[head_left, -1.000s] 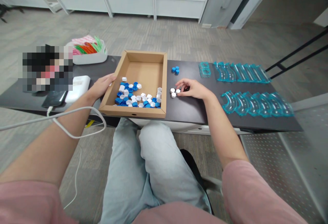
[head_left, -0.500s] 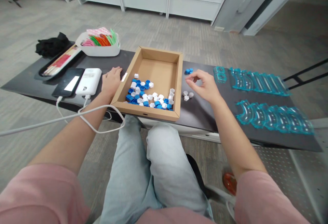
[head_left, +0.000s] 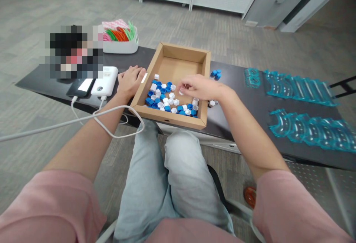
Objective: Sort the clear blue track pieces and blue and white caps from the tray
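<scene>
A shallow cardboard box [head_left: 185,49] stands on the dark table, its near half strewn with blue hexagonal pieces [head_left: 151,102] and white hexagonal pieces [head_left: 174,110]. My right hand [head_left: 196,86] is inside the box, above these loose pieces. Its thumb and fingers are closed around one white hexagonal piece. Against the box's left wall, my left hand [head_left: 129,82] lies flat on the table with its fingers stretched out. Right of the box, a small group of blue pieces [head_left: 216,74] sits at the back. Nearer, a few white pieces [head_left: 212,103] are partly hidden behind my right wrist.
On the right lie two rows of clear teal plastic parts [head_left: 300,87] and a small teal stack [head_left: 252,77]. To the left are a white power bank [head_left: 105,81], a phone [head_left: 80,86], a looping white cable [head_left: 119,107] and a white basket [head_left: 122,46] of colourful strips.
My right hand has moved left from the small groups on the table into the box, where it now pinches a white piece. My left hand stays at the box's left side. The view has shifted slightly.
</scene>
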### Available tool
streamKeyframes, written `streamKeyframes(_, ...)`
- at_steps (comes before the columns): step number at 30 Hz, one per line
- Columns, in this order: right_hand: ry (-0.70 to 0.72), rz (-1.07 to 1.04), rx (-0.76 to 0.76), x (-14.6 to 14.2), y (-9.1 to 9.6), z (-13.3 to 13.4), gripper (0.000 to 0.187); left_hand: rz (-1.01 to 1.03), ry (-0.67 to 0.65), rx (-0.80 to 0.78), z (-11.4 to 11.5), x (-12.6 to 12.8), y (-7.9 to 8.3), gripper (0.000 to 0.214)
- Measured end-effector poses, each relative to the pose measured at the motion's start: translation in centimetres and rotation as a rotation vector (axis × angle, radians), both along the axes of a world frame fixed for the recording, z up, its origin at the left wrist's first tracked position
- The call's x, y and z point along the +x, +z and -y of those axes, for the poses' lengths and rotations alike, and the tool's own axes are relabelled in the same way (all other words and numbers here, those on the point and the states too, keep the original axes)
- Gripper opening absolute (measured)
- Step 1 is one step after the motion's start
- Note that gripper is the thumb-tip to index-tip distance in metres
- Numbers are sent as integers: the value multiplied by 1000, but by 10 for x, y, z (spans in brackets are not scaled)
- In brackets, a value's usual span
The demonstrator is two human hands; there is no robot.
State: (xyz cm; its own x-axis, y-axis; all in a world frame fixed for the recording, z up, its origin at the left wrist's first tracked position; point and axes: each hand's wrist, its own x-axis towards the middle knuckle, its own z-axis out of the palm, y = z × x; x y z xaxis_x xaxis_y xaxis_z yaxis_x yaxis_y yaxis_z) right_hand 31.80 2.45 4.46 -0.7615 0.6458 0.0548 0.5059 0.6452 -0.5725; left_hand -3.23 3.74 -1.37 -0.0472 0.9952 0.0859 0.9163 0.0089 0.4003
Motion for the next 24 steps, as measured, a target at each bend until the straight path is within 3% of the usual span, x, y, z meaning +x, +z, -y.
streamKeyframes(5,-364,-355,40,92,-3,0,31,-27,3,-18,0,1,2,76)
streamKeyframes(10,-584,-458,-113,166,-36,8,49,-107,-8,-45,5,2,6,74)
streamKeyframes(15,-615,-359,-155,170,-60,13,49,-119,-38,-30,7,2,10,72)
streamKeyframes(20,-510,-184,-118,161,-54,16,32,-148,-20,-48,7,4,13,71)
streamKeyframes(24,-457,-171,-168,163,-51,18,39,-160,2,-62,7,7,15,71)
